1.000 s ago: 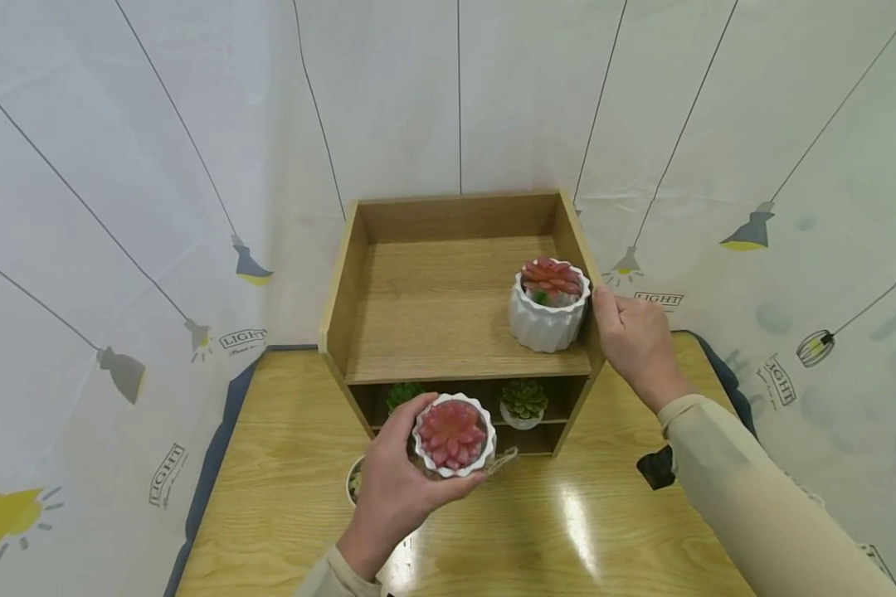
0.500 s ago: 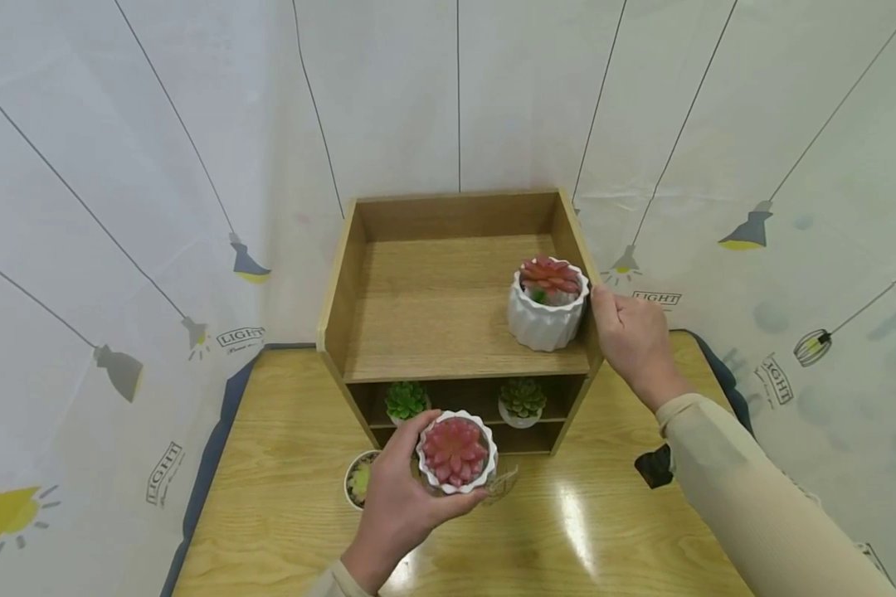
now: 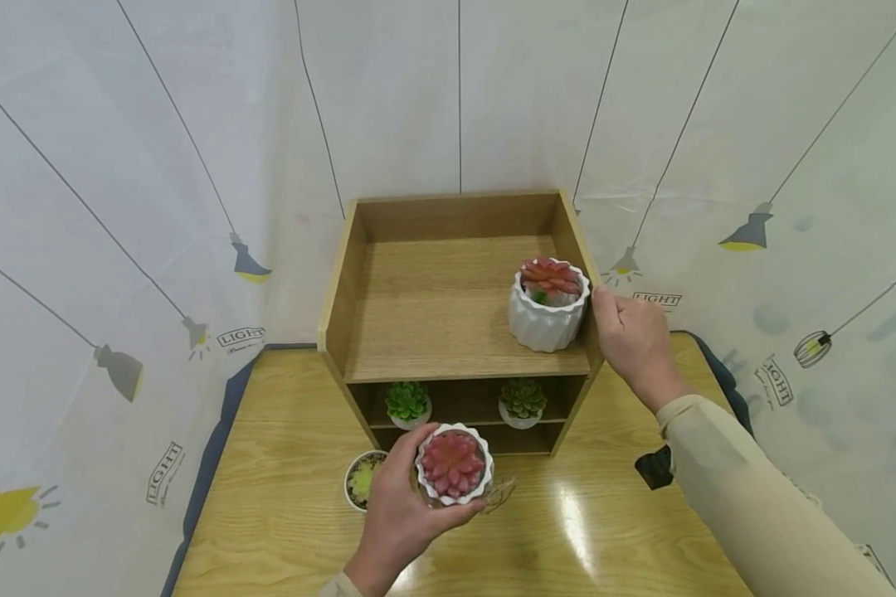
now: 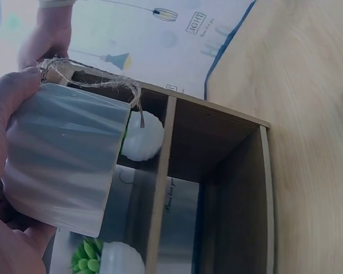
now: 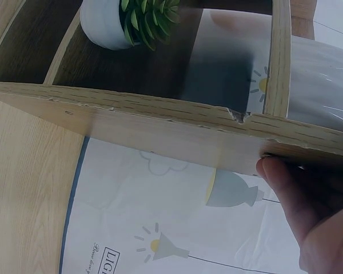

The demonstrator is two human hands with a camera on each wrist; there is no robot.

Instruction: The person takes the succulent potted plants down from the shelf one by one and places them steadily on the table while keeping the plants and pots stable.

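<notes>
My left hand [image 3: 406, 506] grips a white fluted pot [image 4: 68, 154] with a red succulent [image 3: 452, 464], fingers and thumb round its sides. It is held in front of the wooden shelf unit [image 3: 448, 307]; twine dangles from the pot. My right hand [image 3: 637, 344] holds the shelf's right side panel with curled fingers; in the right wrist view the fingertips [image 5: 267, 165] touch the panel's outer face. Another white fluted pot with a red succulent [image 3: 548, 307] stands on the top shelf, against that side.
Two small potted green succulents [image 3: 407, 402] [image 3: 523, 400] sit on the shelf below. A pot with a yellow-green plant [image 3: 362, 481] stands on the wooden table [image 3: 269, 514], left of the unit's front. A black object [image 3: 654, 468] lies near the right sleeve. Lamp-patterned sheeting surrounds the table.
My left hand has lowered the potted red succulent toward me, uncovering the green succulent on the lower left and more of the yellow-green plant. The right hand stays at the side panel.
</notes>
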